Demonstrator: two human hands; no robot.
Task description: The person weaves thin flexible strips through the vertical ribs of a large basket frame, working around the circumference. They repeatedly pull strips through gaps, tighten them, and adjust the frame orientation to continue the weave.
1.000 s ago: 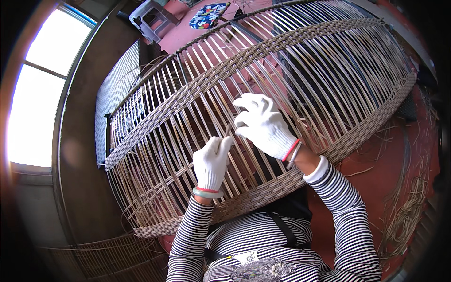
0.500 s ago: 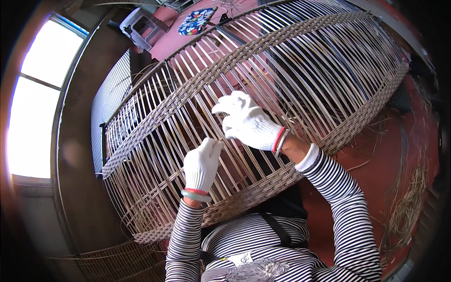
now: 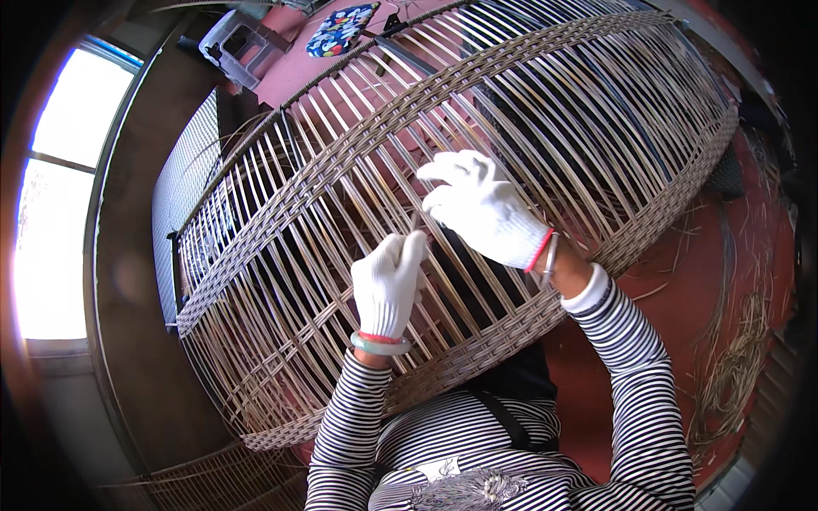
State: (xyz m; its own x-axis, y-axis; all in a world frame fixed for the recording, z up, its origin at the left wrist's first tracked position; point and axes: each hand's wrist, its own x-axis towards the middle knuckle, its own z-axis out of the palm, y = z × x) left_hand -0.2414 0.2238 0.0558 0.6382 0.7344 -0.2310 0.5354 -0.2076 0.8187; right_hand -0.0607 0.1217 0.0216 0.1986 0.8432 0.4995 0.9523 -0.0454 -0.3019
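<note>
A large curved wicker panel of pale rods, with braided bands across it and along its rim, lies in front of me over my lap. Both my hands wear white knit gloves above its middle. My left hand is closed in a pinch, thumb against fingers, close over the rods; what it pinches is too small to make out. Just up and to the right, my right hand is held with fingers slightly bent and a gap between thumb and fingers. Nothing shows in that gap.
A bundle of loose strands lies on the red floor at right. Another woven piece is at lower left. A grey plastic stool and a patterned cushion stand beyond the panel. A bright window is at left.
Both hands have shifted a little to the right in the picture, the left one also upward. The left stays pinched, and the right keeps its half-bent pose. The background has slid slightly left.
</note>
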